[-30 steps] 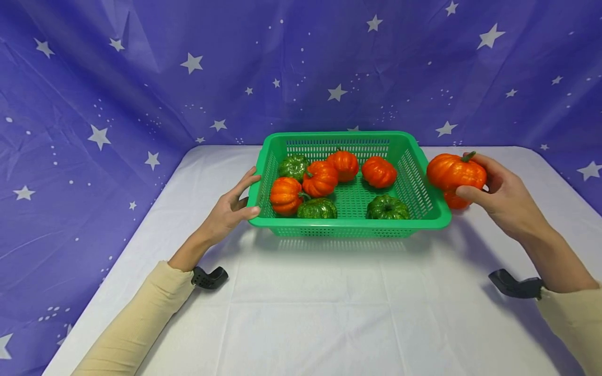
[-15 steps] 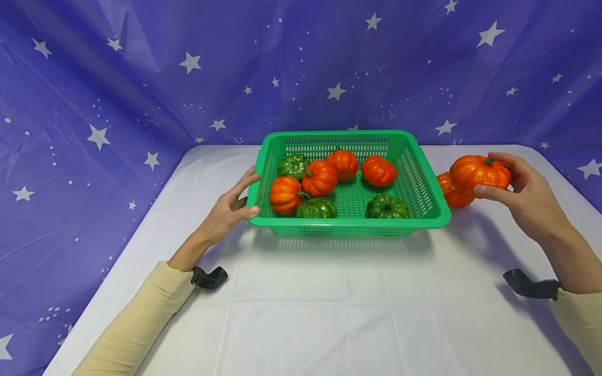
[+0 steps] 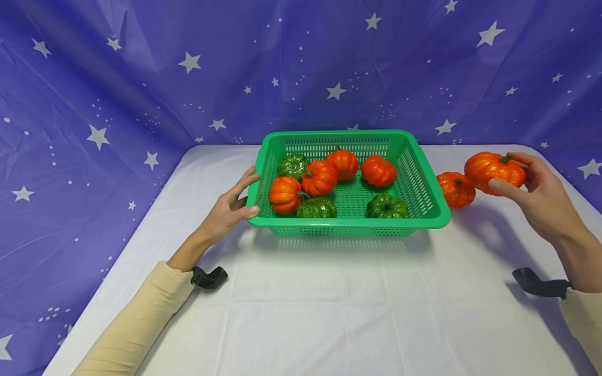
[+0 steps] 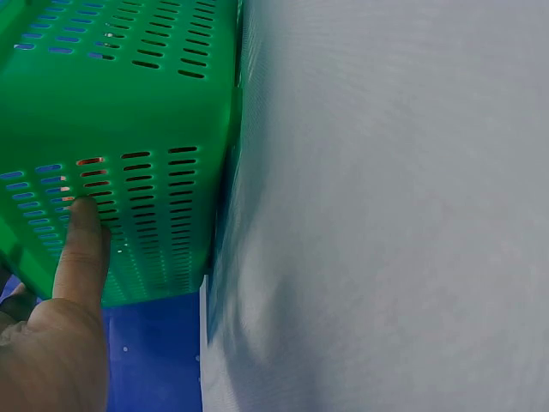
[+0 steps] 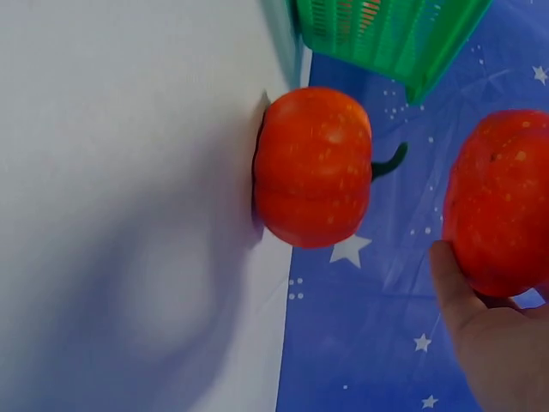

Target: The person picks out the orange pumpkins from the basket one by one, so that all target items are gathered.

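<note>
My right hand (image 3: pixel 543 203) holds an orange toy pumpkin (image 3: pixel 491 172) between thumb and fingers, raised over the table's right side. Just left of it, a second orange pumpkin (image 3: pixel 457 190) sits on the cloth beside the green plastic basket (image 3: pixel 348 223). In the right wrist view this resting pumpkin (image 5: pixel 313 167) shows a curved green stem and stands apart from the held one (image 5: pixel 504 202). My left hand (image 3: pixel 230 206) touches the basket's left side with extended fingers; in the left wrist view a digit (image 4: pixel 81 257) lies against the slotted wall.
Inside the basket lie several orange pumpkins (image 3: pixel 320 178) and 3 green ones, such as the one at front right (image 3: pixel 388 207). A white cloth (image 3: pixel 310 297) covers the table. Behind it hangs a purple star-patterned curtain (image 3: pixel 301 68).
My right hand has moved right, away from the basket, with the orange pumpkin in its grip. The pumpkin on the table has come into fuller view. My left hand and the basket stay put.
</note>
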Demonstrator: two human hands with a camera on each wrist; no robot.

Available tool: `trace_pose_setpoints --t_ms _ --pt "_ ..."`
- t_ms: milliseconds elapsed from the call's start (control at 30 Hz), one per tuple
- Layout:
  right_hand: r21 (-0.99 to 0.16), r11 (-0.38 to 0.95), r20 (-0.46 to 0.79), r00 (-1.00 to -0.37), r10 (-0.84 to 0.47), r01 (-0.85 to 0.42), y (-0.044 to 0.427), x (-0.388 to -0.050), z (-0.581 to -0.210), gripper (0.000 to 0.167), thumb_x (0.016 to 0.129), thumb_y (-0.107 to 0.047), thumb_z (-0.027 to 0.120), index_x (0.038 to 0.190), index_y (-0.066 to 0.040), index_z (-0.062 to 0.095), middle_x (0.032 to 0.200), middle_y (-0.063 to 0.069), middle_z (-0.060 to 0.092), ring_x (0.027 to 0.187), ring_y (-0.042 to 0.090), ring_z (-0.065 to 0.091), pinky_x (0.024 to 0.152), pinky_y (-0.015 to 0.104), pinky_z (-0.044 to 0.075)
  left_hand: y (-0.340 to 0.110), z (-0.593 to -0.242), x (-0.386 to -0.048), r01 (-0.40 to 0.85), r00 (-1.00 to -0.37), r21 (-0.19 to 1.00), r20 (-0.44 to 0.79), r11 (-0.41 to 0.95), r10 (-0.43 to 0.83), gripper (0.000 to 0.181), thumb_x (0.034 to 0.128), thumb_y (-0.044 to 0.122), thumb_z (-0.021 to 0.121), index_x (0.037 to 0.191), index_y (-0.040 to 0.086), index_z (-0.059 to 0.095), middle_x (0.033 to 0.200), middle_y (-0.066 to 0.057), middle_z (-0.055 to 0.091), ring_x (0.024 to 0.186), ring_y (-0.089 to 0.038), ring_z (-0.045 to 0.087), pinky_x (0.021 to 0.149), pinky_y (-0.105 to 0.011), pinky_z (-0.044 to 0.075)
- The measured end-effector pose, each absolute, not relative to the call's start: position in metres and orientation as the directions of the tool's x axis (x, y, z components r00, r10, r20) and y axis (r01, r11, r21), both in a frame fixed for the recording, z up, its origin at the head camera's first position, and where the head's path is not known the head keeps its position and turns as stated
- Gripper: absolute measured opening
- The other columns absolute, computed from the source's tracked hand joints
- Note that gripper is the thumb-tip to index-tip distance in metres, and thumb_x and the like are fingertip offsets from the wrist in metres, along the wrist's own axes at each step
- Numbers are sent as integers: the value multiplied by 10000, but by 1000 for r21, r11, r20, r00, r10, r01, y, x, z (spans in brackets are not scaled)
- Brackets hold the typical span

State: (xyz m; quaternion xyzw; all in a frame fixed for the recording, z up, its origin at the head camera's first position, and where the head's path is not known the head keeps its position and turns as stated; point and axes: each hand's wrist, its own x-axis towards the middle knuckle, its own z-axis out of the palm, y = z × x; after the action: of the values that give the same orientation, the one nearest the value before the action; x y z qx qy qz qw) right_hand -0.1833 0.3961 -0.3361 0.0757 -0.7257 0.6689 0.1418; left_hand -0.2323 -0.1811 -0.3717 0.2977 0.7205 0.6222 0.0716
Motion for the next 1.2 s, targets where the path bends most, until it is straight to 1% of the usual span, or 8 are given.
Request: trace_pose_setpoints --t_ms 267,433,533,667,833,933,1100,1200 --pt "-952 227 237 -963 129 -204 413 -183 -339 550 880 114 638 1286 -224 482 1212 -59 478 1067 52 460 796 47 438 -181 -372 -232 330 -814 943 260 44 520 737 923 156 623 1566 89 270 1648 78 46 1409 -387 298 1088 -456 347" --pt "-947 293 185 -968 167 -130 426 -184 -345 547 887 54 667 1288 -253 455 1208 -96 449 1047 38 449 784 36 429 -181 -373 -233 334 -813 942 266 41 518 729 923 140 619 1563 76 274 1649 73 51 1430 -370 262 1114 -515 288" --pt "-890 453 158 -967 198 -52 433 -185 -350 603 908 -75 700 1411 -235 409 1315 -32 426 1110 68 415 771 21 401 -181 -373 -233 337 -812 941 269 39 518 727 924 137 617 1562 73 274 1649 71 52 1438 -360 246 1121 -549 256" --pt "-776 630 132 -965 225 41 441 -185 -356 804 908 -241 727 1562 -139 270 1418 48 364 1146 95 373 766 20 365 -181 -373 -234 342 -812 939 272 42 516 727 925 145 618 1562 74 274 1653 42 42 1450 -337 226 1125 -544 247" --pt "-783 621 125 -970 209 33 449 -189 -363 841 916 -212 717 1558 -4 215 1207 -122 434 1015 -11 409 840 29 374 -181 -373 -233 334 -815 942 265 45 515 734 919 147 620 1564 86 275 1648 76 51 1423 -360 278 1104 -547 287" --pt "-802 596 108 -973 203 35 453 -191 -367 835 921 -193 709 1550 28 206 1098 -223 402 949 -61 410 806 23 385 -181 -373 -233 341 -814 939 269 48 514 732 919 149 622 1563 84 279 1644 93 61 1445 -337 240 1119 -542 265" --pt "-835 550 84 -979 185 32 460 -192 -373 771 916 -119 702 1532 10 257 1041 -231 444 922 -80 441 757 6 377 -182 -373 -233 364 -809 930 288 52 513 733 918 174 634 1558 77 290 1647 71 68 1482 -244 153 1145 -539 204" --pt "-824 564 59 -982 182 55 462 -192 -375 776 923 -160 700 1552 -63 257 1172 -150 482 1005 -61 429 830 30 383 -182 -373 -234 375 -804 925 296 54 515 731 918 180 639 1555 72 296 1650 47 66 1491 -193 104 1154 -536 179"
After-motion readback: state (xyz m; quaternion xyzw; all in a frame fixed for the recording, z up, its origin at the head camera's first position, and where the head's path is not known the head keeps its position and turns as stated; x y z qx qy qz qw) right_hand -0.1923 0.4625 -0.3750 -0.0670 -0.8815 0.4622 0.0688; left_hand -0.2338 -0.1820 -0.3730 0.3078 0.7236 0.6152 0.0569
